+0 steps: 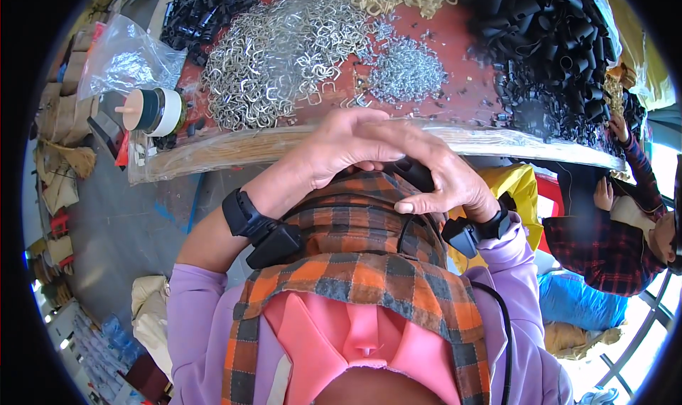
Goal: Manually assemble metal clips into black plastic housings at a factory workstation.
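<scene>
My hands meet in front of my checked apron, at the near edge of the table (227,149). My left hand (337,146) reaches to the right with its fingers stretched out, partly covered by the other hand. Crossing over it, my right hand (440,163) has its fingers extended left and its thumb spread apart. A dark object (412,172) shows beneath the right palm; its kind is unclear, and I see no firm grip on it. Beyond my hands lie a heap of bent metal clips (277,57) and a smaller pile of tiny silvery metal parts (406,70).
Black tubular pieces (561,57) heap up at the right, and small black parts (206,7) at the far left. A lidded jar (169,112) and a clear plastic bag (131,61) are at the left edge. A co-worker in a checked shirt (597,252) sits right.
</scene>
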`<state>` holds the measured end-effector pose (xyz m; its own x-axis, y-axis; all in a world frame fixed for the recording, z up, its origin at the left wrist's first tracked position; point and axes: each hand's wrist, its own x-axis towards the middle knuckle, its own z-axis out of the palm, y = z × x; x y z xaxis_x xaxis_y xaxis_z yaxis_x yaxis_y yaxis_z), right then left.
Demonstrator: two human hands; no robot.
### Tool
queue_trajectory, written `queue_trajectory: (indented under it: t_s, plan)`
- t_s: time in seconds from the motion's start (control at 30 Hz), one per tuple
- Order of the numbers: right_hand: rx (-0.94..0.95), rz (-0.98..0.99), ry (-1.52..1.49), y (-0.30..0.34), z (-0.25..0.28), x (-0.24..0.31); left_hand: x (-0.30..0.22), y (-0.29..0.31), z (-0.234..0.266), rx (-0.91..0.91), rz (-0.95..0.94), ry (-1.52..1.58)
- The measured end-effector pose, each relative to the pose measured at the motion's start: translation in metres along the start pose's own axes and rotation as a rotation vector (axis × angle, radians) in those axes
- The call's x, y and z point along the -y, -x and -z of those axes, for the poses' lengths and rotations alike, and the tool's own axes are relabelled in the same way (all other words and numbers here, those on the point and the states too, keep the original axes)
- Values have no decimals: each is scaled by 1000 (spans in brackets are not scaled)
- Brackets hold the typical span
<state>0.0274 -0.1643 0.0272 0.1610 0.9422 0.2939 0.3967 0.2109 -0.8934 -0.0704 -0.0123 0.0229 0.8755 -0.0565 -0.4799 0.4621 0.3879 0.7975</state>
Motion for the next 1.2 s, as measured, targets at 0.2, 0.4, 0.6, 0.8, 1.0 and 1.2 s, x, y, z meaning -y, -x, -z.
queue_trajectory:
  t_s: [0.2, 0.4, 0.6, 0.8, 1.0, 1.2]
  plan:
    - [-58, -10, -65, 9, -3, -4, 6, 1, -14, 159, -150, 155]
    - [-220, -25, -56, 8, -7, -4, 10, -6, -14, 131, -211, 186]
    - [-332, -25, -205, 4, -15, -12, 8, -6, -6, 133, -148, 238]
    - [-381, -94, -324, 7, -19, -17, 10, -6, -11, 103, -168, 226]
    - [-444, -243, -414, 20, -21, -13, 19, -11, -16, 82, -98, 266]
    - [-462, -162, -254, 32, -19, -9, 25, -12, -23, 118, -107, 234]
